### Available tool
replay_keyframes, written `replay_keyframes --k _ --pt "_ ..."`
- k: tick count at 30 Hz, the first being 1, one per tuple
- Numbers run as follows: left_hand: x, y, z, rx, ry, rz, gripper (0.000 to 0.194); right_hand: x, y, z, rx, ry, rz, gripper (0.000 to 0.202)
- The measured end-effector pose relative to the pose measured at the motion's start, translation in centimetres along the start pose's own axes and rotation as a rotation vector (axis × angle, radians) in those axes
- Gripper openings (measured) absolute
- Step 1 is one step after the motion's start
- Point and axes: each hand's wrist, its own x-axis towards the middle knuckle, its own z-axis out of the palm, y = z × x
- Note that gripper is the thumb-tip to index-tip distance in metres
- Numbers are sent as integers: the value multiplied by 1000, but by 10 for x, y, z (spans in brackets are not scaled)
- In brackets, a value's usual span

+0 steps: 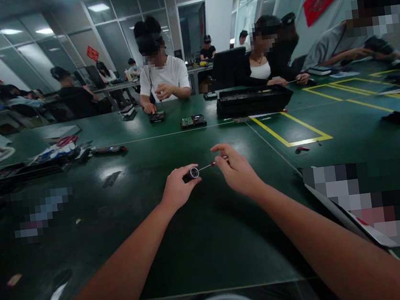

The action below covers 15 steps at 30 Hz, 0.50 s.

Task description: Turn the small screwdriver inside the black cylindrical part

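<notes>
A worker's left hand (177, 188) grips a short black cylinder (190, 174) with a pale-ringed open end above a dark green tabletop (203, 246), its mouth turned toward the right hand (236, 170). That hand, index finger raised, pinches a slim, metal-shafted screwdriver with a reddish handle (213, 164), pointed left at the opening; whether the tip touches is unclear. The hands are near but apart, forearms angled inward.

Fingers (224, 149) hold a cylinder (191, 174) and probably a screwdriver (213, 164).
</notes>
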Motion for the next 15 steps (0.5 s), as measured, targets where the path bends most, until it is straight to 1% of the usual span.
replay_keyframes --k 4,6,8,11,13,15 --pt "1 -3 2 -6 2 -10 42 0 -2 -1 -6 -24 12 26" --pt "1 -3 3 -5 3 -10 43 1 -1 -1 -31 -14 20 31" --pt "1 -3 3 0 0 -6 43 1 2 0 -11 7 38 29" --pt "1 -2 2 -2 -5 -1 43 2 5 3 115 41 80 18" --pt "1 -3 1 -15 3 -2 42 2 7 6 204 76 82 14" --pt "1 -4 1 -16 4 -3 42 4 7 8 286 82 84 14"
